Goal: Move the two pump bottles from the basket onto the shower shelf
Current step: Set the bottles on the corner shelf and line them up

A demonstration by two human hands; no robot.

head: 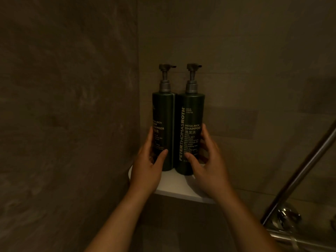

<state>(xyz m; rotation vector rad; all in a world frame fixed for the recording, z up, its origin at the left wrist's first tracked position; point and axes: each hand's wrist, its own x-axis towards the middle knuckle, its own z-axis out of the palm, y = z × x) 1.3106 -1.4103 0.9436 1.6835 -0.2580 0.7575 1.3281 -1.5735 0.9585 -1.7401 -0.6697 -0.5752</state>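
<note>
- Left hand (145, 166) has its grip wrapped on the lower body of the cleanser bottle (162, 131), thumb across the front and fingers round the far side; right hand (207, 160) does likewise on the shampoo bottle (190, 133), thumb on the label and fingers behind
- Both grips look closed lightly on the bottles; how firmly they press cannot be told in this dim light
- Walls (72, 106) of grey stone meet in a corner just behind the bottles
- Rail (300, 175), metal, slants up at the right, well apart from the hands, with a tap fitting (285, 219) at its foot
- Shelf (181, 188), white, sits in the corner; both bottles stand upright on it, touching side by side, the cleanser nearer the left wall
- Pumps (166, 67) both point right, spouts level with each other
- The basket is not in view
- Judgement: the task looks nearly done, with only settling and release left
- To do that well: check each base sits flat and fully on the shelf, back from the front edge, nudge the pair toward the corner if needed, then open both grips straight outward so neither bottle is tipped
</note>
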